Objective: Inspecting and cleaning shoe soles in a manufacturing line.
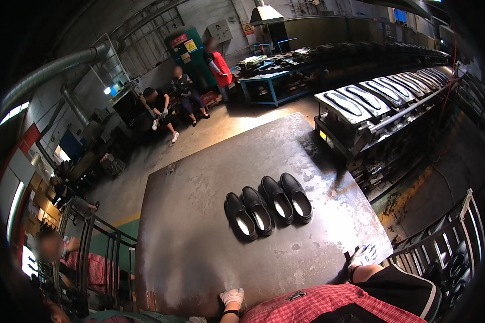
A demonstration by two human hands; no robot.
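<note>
Black shoes (275,194): four are standing upright, side by side, near the middle of the metal worktop (199,215), toes pointing toward its far edge, white insoles (244,225) showing.
Row: the setting-out of these four is looking complete, as far as I can judge; nothing is showing what is left.
Left hand (232,296): gloved, it is resting at the worktop's near edge, touching no shoe; whether its fingers are clenching, I cannot tell.
Right hand (364,255): gloved, it is lying on the worktop's near right corner, fingers extended, grasping nothing.
Pale trays (355,105): several are running in a line beyond the worktop's far right corner, carrying dark sole shapes; the distant ones are crowding too closely to count.
Rack (473,215): one is standing right of the worktop, holding uncounted dark footwear (458,264).
People: at least five others are showing beyond and left of the worktop, one wearing a red apron (220,65).
</note>
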